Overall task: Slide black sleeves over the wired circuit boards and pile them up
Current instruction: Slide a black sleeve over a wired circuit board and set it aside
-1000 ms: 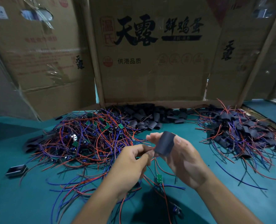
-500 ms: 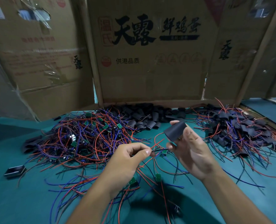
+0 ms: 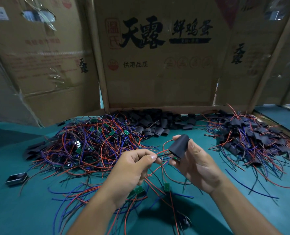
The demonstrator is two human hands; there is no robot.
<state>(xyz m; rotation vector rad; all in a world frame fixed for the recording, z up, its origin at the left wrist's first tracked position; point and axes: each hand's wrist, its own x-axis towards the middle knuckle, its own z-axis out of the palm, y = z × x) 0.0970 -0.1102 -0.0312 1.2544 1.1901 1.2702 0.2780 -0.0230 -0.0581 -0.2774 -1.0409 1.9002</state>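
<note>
My right hand point(image 3: 197, 163) grips a black sleeve point(image 3: 178, 146) between thumb and fingers, its opening tilted down toward the left. My left hand point(image 3: 134, 168) pinches the red and black wires point(image 3: 163, 154) of a small green circuit board point(image 3: 175, 158), whose edge sits at the sleeve's mouth. A tangled heap of bare wired boards point(image 3: 90, 143) lies at the left. Empty black sleeves point(image 3: 154, 122) are heaped at the back. A pile of sleeved boards point(image 3: 249, 138) lies at the right.
Loose boards point(image 3: 138, 189) with red and blue wires lie on the teal table point(image 3: 22, 209) under my hands. Two stray black sleeves point(image 3: 16, 178) sit at the left edge. Cardboard boxes point(image 3: 157, 65) wall off the back.
My right hand has lifted and tilted the sleeve's mouth toward the left hand. The left hand has brought the wired board up to the sleeve's opening.
</note>
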